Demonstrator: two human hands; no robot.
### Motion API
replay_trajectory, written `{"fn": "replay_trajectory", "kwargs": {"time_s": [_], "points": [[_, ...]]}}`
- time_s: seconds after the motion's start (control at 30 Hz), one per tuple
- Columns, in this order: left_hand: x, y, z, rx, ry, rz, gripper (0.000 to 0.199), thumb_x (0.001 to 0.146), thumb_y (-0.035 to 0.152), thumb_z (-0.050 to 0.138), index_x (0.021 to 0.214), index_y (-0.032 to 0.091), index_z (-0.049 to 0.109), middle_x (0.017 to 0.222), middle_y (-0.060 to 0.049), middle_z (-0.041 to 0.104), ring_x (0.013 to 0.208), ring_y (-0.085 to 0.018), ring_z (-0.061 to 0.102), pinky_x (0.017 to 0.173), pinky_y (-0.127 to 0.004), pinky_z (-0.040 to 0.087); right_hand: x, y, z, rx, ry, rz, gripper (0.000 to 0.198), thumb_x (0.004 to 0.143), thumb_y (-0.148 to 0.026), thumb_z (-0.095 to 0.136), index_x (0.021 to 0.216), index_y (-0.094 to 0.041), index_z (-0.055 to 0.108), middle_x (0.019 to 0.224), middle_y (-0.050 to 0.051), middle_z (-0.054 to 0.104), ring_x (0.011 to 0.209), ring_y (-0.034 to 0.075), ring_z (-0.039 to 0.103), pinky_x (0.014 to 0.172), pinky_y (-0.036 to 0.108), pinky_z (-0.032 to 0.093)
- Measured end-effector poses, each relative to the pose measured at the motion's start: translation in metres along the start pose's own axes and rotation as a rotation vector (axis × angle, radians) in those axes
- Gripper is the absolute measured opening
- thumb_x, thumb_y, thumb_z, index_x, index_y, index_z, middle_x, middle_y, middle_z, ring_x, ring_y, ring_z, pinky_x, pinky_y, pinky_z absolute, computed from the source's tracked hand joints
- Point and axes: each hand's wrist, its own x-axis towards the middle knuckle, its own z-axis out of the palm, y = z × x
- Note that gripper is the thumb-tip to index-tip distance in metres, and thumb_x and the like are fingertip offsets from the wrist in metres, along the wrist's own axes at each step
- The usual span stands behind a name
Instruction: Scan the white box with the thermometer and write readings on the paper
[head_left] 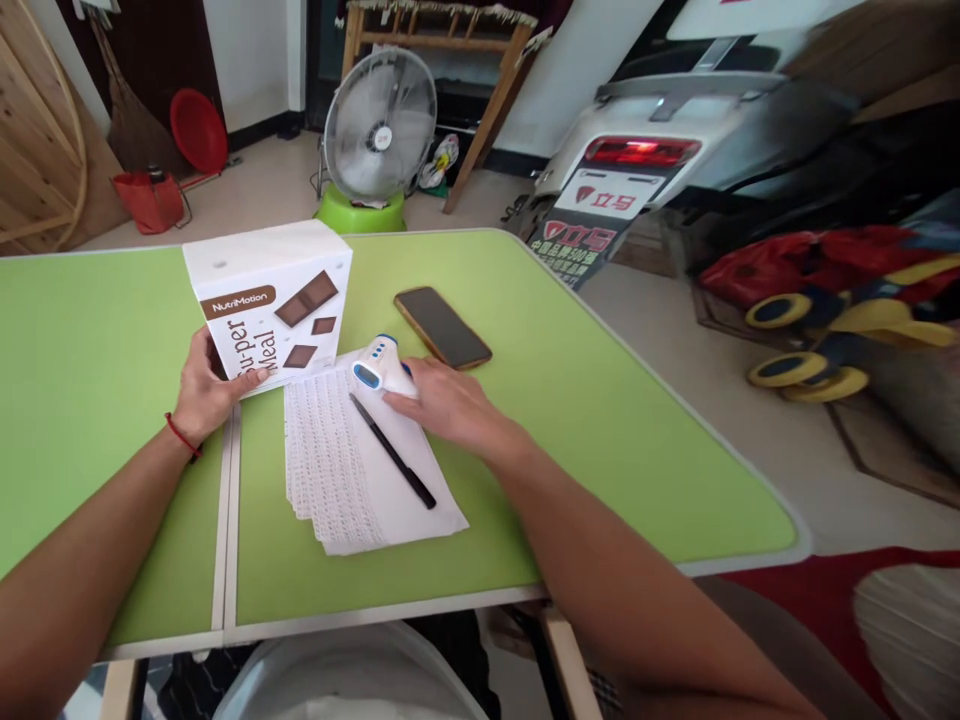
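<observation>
A phone (444, 327) lies on the desk (622, 470) just beyond the right hand (446, 398). Well ahead of that hand, a fan (381, 137) stands on a green stool (335, 215). A red basin (199, 130) is far beyond the left hand (208, 390); off on the right hand's side are a scooter (628, 182) and yellow-rimmed wheels (841, 383).

White NutriMotion box (281, 308), printed face forward, white-and-blue thermometer (384, 365) near its lower right, screen upward.
</observation>
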Motion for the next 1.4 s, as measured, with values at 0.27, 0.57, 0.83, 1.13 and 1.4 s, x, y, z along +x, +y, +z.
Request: {"fn": "replay_trajectory", "kwargs": {"time_s": [0.27, 0.57, 0.83, 1.13, 1.4], "points": [[-0.014, 0.012, 0.012, -0.105, 0.048, -0.161, 0.066, 0.062, 0.048, 0.086, 0.110, 0.015, 0.057, 0.114, -0.013, 0.066, 0.102, -0.031, 0.063, 0.087, -0.047, 0.052, -0.040, -0.047, 0.017, 1.240, 0.011, -0.174, 0.023, 0.072, -0.034, 0.061, 0.091, -0.022, 0.056, 0.072, -0.001, 0.055, 0.065, 0.015, 0.051, 0.062, 0.032, 0.044], [-0.021, 0.018, 0.018, -0.082, -0.083, -0.199, 0.067, 0.063, 0.050, 0.084, 0.113, 0.015, 0.055, 0.115, -0.014, 0.065, 0.101, -0.031, 0.062, 0.085, -0.047, 0.051, -0.044, -0.069, 0.023, 1.387, -0.279, 0.052, 0.026, 0.065, -0.038, 0.069, 0.079, -0.020, 0.055, 0.063, -0.005, 0.051, 0.055, 0.011, 0.045, 0.058, 0.031, 0.039], [-0.021, 0.018, 0.021, -0.129, -0.107, -0.206, 0.066, 0.062, 0.049, 0.085, 0.111, 0.015, 0.056, 0.112, -0.014, 0.065, 0.098, -0.031, 0.063, 0.084, -0.049, 0.052, -0.046, -0.070, 0.032, 1.397, -0.274, 0.077, 0.023, 0.068, -0.037, 0.068, 0.076, -0.020, 0.056, 0.059, -0.005, 0.052, 0.055, 0.012, 0.047, 0.057, 0.030, 0.040], [-0.020, 0.014, 0.018, -0.065, -0.114, -0.158, 0.064, 0.064, 0.050, 0.084, 0.112, 0.017, 0.058, 0.115, -0.013, 0.065, 0.103, -0.032, 0.062, 0.087, -0.051, 0.052, -0.047, -0.071, 0.030, 1.358, -0.288, 0.069, 0.019, 0.069, -0.036, 0.065, 0.072, -0.021, 0.055, 0.055, -0.005, 0.053, 0.052, 0.012, 0.048, 0.057, 0.030, 0.040], [-0.019, 0.010, 0.017, -0.065, -0.102, -0.161, 0.065, 0.063, 0.049, 0.085, 0.112, 0.017, 0.057, 0.115, -0.013, 0.065, 0.103, -0.032, 0.063, 0.085, -0.049, 0.054, -0.046, -0.071, 0.029, 1.347, -0.289, 0.065, 0.020, 0.068, -0.038, 0.065, 0.072, -0.021, 0.054, 0.054, -0.005, 0.053, 0.052, 0.012, 0.048, 0.057, 0.030, 0.040]]}}
